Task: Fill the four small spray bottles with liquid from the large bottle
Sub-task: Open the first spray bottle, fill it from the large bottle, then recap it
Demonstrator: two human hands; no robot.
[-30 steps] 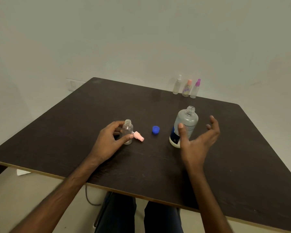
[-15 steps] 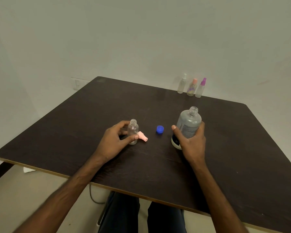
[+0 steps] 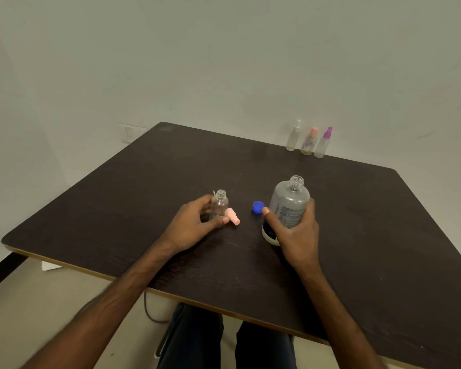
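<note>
Now the right hand (image 3: 298, 230) wraps the large bottle (image 3: 288, 206) — uncapped, upright, mid-table (image 3: 117, 209). Its blue cap (image 3: 258, 207) lies just beside it. The left hand (image 3: 189, 227) holds the small open bottle (image 3: 218, 206), a pink sprayer top (image 3: 233, 217) lying against it. Three capped small bottles (image 3: 308, 141) line the far edge.

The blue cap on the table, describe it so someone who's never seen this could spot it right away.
On the dark table, look at the middle, between the small open bottle in the left hand and the large bottle gripped by the right hand. The blue cap lies loose there, round and the only bright blue thing, unlike the pink sprayer top nearby.
</note>
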